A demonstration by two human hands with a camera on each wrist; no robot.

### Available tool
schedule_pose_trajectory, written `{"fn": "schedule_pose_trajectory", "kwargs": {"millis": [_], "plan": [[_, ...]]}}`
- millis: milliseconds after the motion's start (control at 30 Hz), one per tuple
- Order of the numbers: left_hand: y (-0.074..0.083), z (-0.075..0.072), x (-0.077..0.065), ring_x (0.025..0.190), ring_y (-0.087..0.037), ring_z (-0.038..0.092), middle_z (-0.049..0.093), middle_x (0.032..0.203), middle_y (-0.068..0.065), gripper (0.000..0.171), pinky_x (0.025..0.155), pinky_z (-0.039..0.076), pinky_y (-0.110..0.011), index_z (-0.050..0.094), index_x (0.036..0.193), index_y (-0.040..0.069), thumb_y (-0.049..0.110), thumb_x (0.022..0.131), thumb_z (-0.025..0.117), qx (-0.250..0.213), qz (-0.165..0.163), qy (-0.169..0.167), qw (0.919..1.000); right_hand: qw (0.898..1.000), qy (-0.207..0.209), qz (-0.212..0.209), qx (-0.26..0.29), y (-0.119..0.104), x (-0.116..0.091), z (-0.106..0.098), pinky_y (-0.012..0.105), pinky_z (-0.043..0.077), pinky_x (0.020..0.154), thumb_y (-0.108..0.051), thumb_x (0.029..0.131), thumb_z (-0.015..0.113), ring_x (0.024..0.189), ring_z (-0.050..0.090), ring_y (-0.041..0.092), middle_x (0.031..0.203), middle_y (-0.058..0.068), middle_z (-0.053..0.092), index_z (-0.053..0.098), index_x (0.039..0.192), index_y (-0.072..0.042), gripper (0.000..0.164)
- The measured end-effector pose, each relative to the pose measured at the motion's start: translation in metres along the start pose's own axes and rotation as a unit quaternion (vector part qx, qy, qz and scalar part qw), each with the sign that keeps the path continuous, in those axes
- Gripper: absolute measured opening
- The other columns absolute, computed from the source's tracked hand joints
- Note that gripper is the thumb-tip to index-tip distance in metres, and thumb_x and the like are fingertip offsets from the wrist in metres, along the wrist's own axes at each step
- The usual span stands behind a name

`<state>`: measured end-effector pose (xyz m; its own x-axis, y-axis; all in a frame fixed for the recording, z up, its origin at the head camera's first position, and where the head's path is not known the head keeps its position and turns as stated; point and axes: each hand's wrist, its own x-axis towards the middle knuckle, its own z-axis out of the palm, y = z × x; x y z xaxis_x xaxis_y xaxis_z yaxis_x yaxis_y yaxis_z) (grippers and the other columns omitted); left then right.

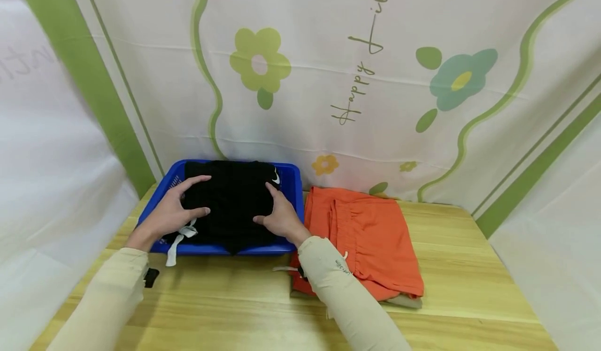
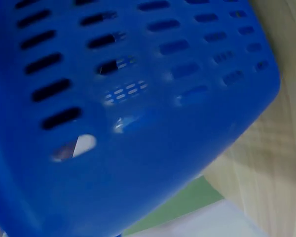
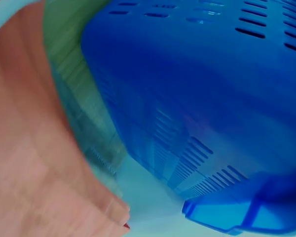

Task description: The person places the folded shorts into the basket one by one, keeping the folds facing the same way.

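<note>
Black garment (image 1: 232,200) inside the blue basket (image 1: 293,186), between left hand (image 1: 172,213) and right hand (image 1: 283,216), both hands wide-fingered and empty

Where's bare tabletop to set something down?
Bare table: right of the orange garment, and in front of the blue basket between the sleeves. Crowded: the basket, with black clothing and both hands; little gap between basket and garment.

Bright, soft light flooded the head view, a pale sheen glowing on the surface (image 1: 258,309), gentle shadow just below the blue basket (image 1: 297,189)! Down at the left wrist, the picture was hazy, dimmer; the right wrist's was smeared, cyan-tinted.
</note>
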<state>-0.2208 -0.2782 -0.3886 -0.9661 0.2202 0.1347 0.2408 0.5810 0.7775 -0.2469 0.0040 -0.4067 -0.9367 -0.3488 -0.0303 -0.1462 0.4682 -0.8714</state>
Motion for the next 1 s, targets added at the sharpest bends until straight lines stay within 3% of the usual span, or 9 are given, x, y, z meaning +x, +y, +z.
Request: {"fn": "schedule_pose_trajectory", "kwargs": {"millis": [233, 333, 400, 433, 500, 567, 633, 833, 1000], "plan": [[-0.007, 0.010, 0.000, 0.146, -0.051, 0.022, 0.026, 0.163, -0.021, 0.077, 0.104, 0.032, -0.072, 0.039, 0.157, 0.018, 0.016, 0.091, 0.078, 0.007, 0.002, 0.001, 1.0000, 1.000, -0.015, 0.008, -0.020, 0.003, 0.001, -0.003, 0.049, 0.038, 0.112, -0.006, 0.087, 0.080, 0.151, 0.025, 0.029, 0.164, 0.010, 0.028, 0.025, 0.163, -0.017, 0.094], [-0.010, 0.014, 0.001, 0.138, -0.048, 0.034, 0.028, 0.162, -0.022, 0.076, 0.097, 0.039, -0.064, 0.040, 0.156, 0.017, 0.015, 0.091, 0.078, 0.012, -0.004, 0.007, 0.9999, 0.999, -0.022, 0.012, -0.029, 0.004, 0.002, -0.002, 0.048, 0.038, 0.113, -0.005, 0.087, 0.080, 0.151, 0.025, 0.029, 0.164, 0.011, 0.028, 0.025, 0.163, -0.015, 0.094], [-0.011, 0.016, 0.001, 0.110, -0.044, 0.056, 0.029, 0.161, -0.023, 0.075, 0.086, 0.044, -0.056, 0.041, 0.156, 0.017, 0.014, 0.090, 0.078, 0.015, -0.010, 0.010, 0.9998, 0.999, -0.025, 0.014, -0.033, 0.004, 0.002, -0.002, 0.049, 0.037, 0.113, -0.006, 0.087, 0.080, 0.151, 0.023, 0.030, 0.164, 0.012, 0.029, 0.025, 0.162, -0.014, 0.094], [-0.012, 0.016, 0.001, 0.092, -0.039, 0.060, 0.029, 0.161, -0.023, 0.075, 0.081, 0.045, -0.052, 0.041, 0.156, 0.017, 0.014, 0.090, 0.077, 0.015, -0.013, 0.010, 0.9998, 0.999, -0.027, 0.016, -0.035, 0.004, 0.003, -0.001, 0.048, 0.037, 0.114, -0.006, 0.087, 0.080, 0.152, 0.022, 0.031, 0.164, 0.013, 0.029, 0.025, 0.162, -0.014, 0.094], [-0.013, 0.017, 0.002, 0.062, -0.028, 0.053, 0.028, 0.161, -0.024, 0.075, 0.074, 0.045, -0.045, 0.041, 0.156, 0.018, 0.013, 0.090, 0.077, 0.016, -0.020, 0.007, 0.9996, 0.999, -0.030, 0.019, -0.038, 0.005, 0.004, 0.001, 0.048, 0.036, 0.114, -0.006, 0.086, 0.081, 0.151, 0.022, 0.031, 0.163, 0.014, 0.029, 0.025, 0.162, -0.013, 0.094], [-0.013, 0.018, 0.003, 0.045, -0.021, 0.039, 0.026, 0.162, -0.025, 0.075, 0.065, 0.045, -0.042, 0.040, 0.156, 0.018, 0.013, 0.091, 0.076, 0.010, -0.029, 0.002, 0.9995, 0.998, -0.033, 0.022, -0.043, 0.005, 0.005, 0.002, 0.048, 0.037, 0.114, -0.006, 0.086, 0.081, 0.151, 0.024, 0.031, 0.163, 0.014, 0.030, 0.025, 0.162, -0.013, 0.095], [-0.013, 0.018, 0.004, 0.044, -0.017, 0.037, 0.024, 0.162, -0.025, 0.075, 0.063, 0.044, -0.040, 0.039, 0.157, 0.018, 0.012, 0.091, 0.075, 0.005, -0.037, -0.002, 0.9993, 0.998, -0.038, 0.024, -0.051, 0.005, 0.006, 0.003, 0.047, 0.038, 0.113, -0.006, 0.085, 0.082, 0.150, 0.027, 0.031, 0.163, 0.014, 0.031, 0.025, 0.162, -0.013, 0.096], [-0.013, 0.017, 0.005, 0.051, -0.018, 0.039, 0.021, 0.163, -0.028, 0.076, 0.067, 0.044, -0.040, 0.039, 0.157, 0.014, 0.009, 0.090, 0.074, 0.010, -0.055, -0.015, 0.9983, 0.995, -0.063, 0.034, -0.073, 0.006, 0.008, 0.005, 0.047, 0.038, 0.113, -0.008, 0.087, 0.081, 0.150, 0.027, 0.031, 0.163, 0.015, 0.029, 0.022, 0.163, -0.013, 0.096], [-0.015, 0.018, 0.005, 0.051, -0.021, 0.040, 0.017, 0.162, -0.032, 0.077, 0.060, 0.043, -0.040, 0.037, 0.157, 0.013, 0.008, 0.089, 0.073, 0.008, -0.081, -0.035, 0.9961, 0.991, -0.084, 0.048, -0.096, 0.007, 0.009, 0.008, 0.046, 0.036, 0.114, -0.007, 0.087, 0.080, 0.150, 0.025, 0.031, 0.164, 0.016, 0.027, 0.020, 0.163, -0.010, 0.096]]}}
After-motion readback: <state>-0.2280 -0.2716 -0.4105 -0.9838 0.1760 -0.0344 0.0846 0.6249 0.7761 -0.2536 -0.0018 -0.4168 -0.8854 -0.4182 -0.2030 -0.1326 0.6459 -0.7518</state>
